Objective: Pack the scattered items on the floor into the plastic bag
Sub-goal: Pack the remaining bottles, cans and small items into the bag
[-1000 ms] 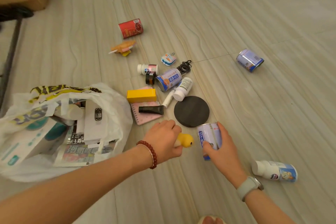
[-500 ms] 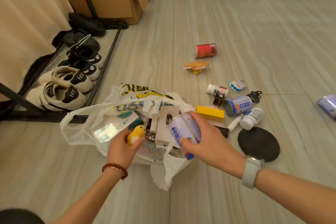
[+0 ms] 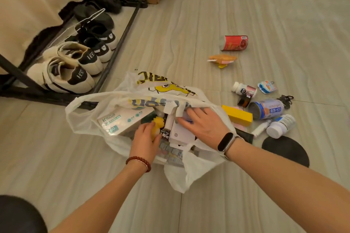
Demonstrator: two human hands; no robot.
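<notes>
Lying open on the floor (image 3: pixel 208 15), the white plastic bag (image 3: pixel 87 115) has both hands inside its mouth. The left hand (image 3: pixel 144 139) has its grip clenched around a yellow duck toy (image 3: pixel 158 124). The right hand (image 3: pixel 203 126) presses down on the contents, fingers spread; whether it grasps anything I cannot tell. Just right lie a yellow box (image 3: pixel 237 115), a blue can (image 3: pixel 266 108) and a black disc (image 3: pixel 286 150).

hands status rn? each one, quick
Left hand: closed on the yellow duck toy, inside the plastic bag.
Right hand: fingers spread flat over the bag's contents; whether it holds anything cannot be told.
</notes>
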